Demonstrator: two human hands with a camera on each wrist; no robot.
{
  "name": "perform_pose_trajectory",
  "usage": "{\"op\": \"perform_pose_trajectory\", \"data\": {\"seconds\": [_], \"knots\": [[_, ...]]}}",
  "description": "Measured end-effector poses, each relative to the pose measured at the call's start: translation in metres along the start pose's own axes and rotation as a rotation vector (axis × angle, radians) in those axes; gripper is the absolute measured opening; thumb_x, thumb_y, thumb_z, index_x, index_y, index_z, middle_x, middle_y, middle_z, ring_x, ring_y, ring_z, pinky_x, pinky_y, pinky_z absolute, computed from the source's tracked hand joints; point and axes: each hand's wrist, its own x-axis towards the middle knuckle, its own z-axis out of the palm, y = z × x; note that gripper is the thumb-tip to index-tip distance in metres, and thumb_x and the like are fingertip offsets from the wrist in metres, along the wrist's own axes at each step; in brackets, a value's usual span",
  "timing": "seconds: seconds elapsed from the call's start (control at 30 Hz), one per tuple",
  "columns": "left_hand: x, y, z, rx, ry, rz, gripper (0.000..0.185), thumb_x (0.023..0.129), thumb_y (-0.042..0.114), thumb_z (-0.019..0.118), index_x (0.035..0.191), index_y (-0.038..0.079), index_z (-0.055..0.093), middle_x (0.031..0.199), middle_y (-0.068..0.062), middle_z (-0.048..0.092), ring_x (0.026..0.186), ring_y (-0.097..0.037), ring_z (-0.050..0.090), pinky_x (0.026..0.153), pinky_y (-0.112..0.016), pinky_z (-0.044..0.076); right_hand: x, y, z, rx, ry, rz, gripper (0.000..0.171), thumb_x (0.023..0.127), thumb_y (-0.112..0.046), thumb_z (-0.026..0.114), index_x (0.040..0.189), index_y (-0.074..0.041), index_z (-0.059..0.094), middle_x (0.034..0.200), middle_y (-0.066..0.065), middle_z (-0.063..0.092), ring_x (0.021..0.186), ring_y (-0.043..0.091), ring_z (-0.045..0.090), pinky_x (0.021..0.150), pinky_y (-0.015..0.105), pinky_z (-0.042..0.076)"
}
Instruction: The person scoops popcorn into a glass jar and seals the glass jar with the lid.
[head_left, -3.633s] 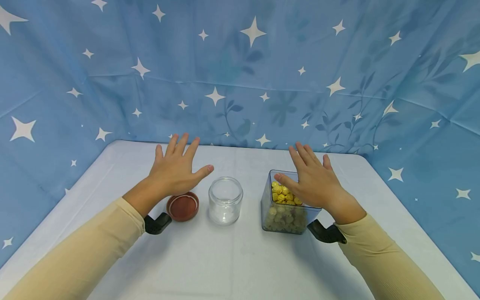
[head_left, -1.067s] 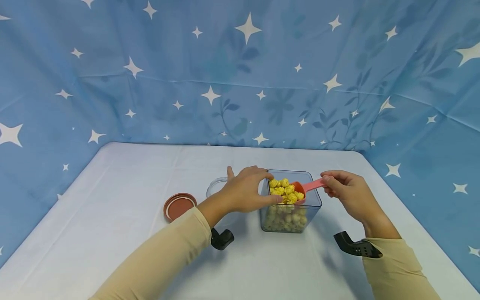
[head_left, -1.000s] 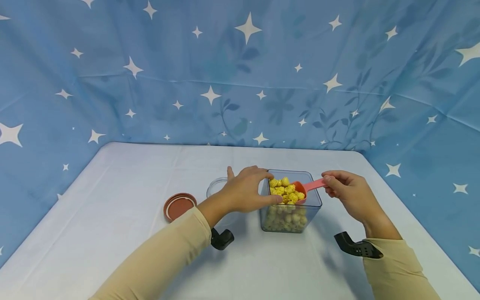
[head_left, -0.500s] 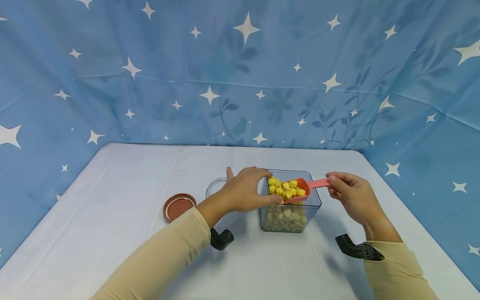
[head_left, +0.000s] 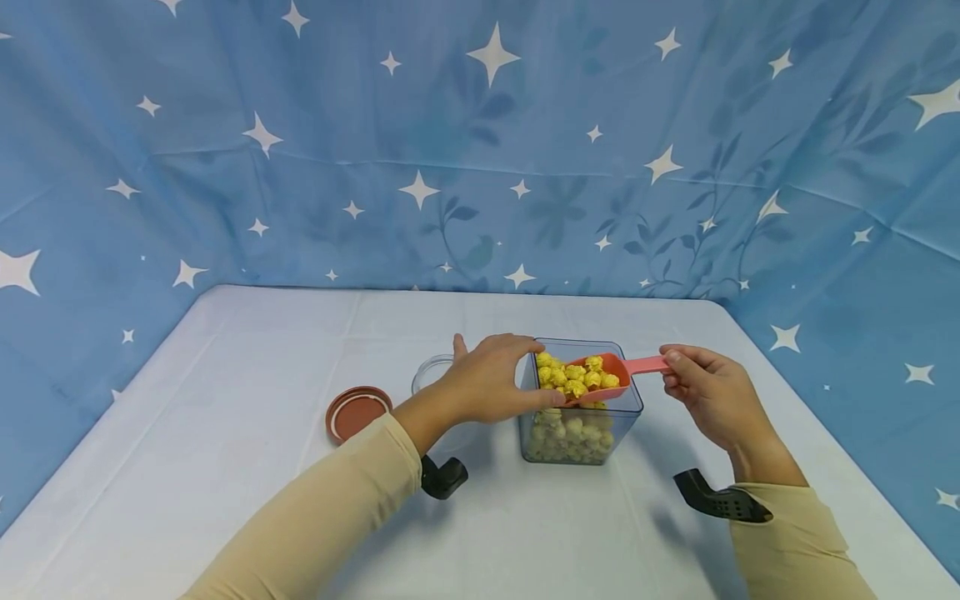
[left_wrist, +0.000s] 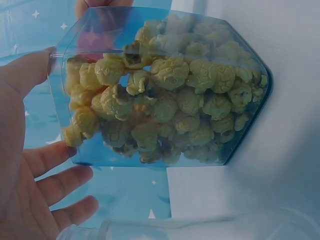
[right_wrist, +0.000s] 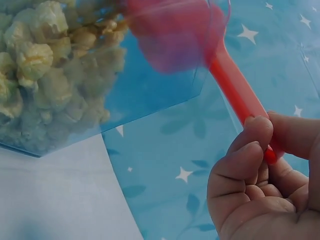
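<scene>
A clear square plastic container (head_left: 628,408) stands partly filled with yellow popcorn (left_wrist: 165,107). My left hand (head_left: 486,382) holds its left side, thumb at the near rim and fingers at the far corner; the left wrist view shows two lower fingers (left_wrist: 75,212) away from the wall. My right hand (head_left: 712,396) pinches the handle of a pink scoop (head_left: 618,372) between thumb and fingertips, right of the container. Popcorn is heaped in the scoop's bowl, which lies at the rim level. In the right wrist view the scoop handle (right_wrist: 237,90) slants down to the fingers.
Behind my left hand a clear glass jar (head_left: 429,372) is mostly hidden. Left of it a reddish-brown round lid (head_left: 360,414) lies on the white tablecloth (head_left: 255,375). A blue star-patterned curtain (head_left: 337,125) hangs beyond the table's far edge.
Both hands were spread above the table at first. Over the last second the right hand has drawn the scoop rightward and slightly up through the popcorn, while the left has stayed on the container.
</scene>
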Motion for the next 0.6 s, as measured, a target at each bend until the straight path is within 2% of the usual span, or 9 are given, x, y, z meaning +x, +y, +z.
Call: {"op": "perform_pose_trajectory", "data": {"seconds": [0.23,0.6], "knots": [[0.0014,0.0002,0.0000,-0.003,-0.007,-0.003,0.077,0.087,0.070,0.060,0.150,0.028,0.047,0.154,0.005,0.043,0.144,-0.020,0.033,0.108,-0.077,0.001,-0.0011,0.0028,0.0008,0.072,-0.003,0.015,0.018,0.102,-0.008,0.059,0.101,-0.013,0.076,0.086,0.000,0.066,0.072,0.009,0.061,0.073,0.019,0.056],[0.0030,-0.0004,0.0001,-0.002,-0.024,0.005,0.081,0.088,0.068,0.060,0.154,0.024,0.043,0.156,0.003,0.040,0.145,-0.020,0.032,0.108,-0.076,0.002,-0.0011,0.0067,0.0002,0.061,0.000,0.023,0.017,0.102,-0.012,0.059,0.103,-0.015,0.075,0.087,0.000,0.066,0.074,0.010,0.060,0.074,0.018,0.055]]}}
